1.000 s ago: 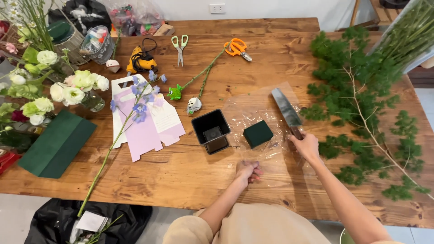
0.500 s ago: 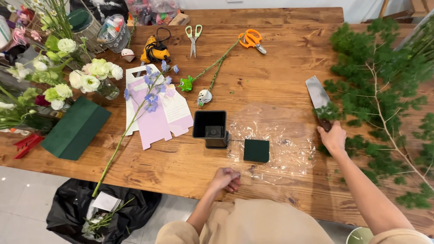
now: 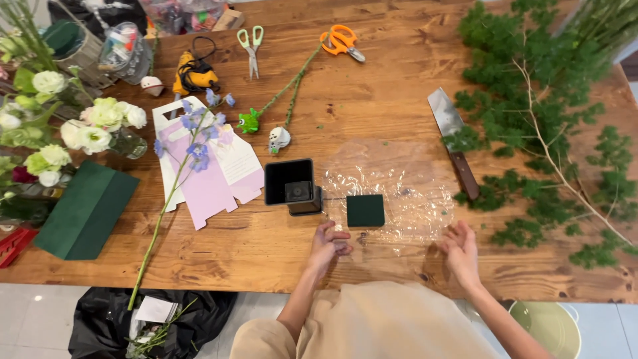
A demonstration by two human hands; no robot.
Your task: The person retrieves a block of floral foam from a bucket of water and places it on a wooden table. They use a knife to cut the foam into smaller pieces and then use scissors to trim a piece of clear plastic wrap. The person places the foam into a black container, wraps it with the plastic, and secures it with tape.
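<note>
Wooden desk, seen from above.

Left hand: lower centre of the frame, fingers curled loosely, grasping nothing, resting at the near edge of a clear plastic sheet.
Right hand: lower right of centre, open and released, palm turned inward, at the sheet's lower right corner.
Dark green foam block: small, square, lying on the plastic sheet just above the left hand, not touched.
Black square pot: open side up, just left of the foam block, at the sheet's left edge.
Knife: broad blade, dark wooden handle, right of centre, its handle end overlapped by green foliage that fills the right side.
Pink and white flat cardboard cut-outs: left of the pot, a blue-flowered stem laid across them.
Large dark green foam brick: left edge.
White flowers: upper left.
Green-handled scissors and orange-handled scissors: top centre.
Yellow glue gun: upper left of centre.
</note>
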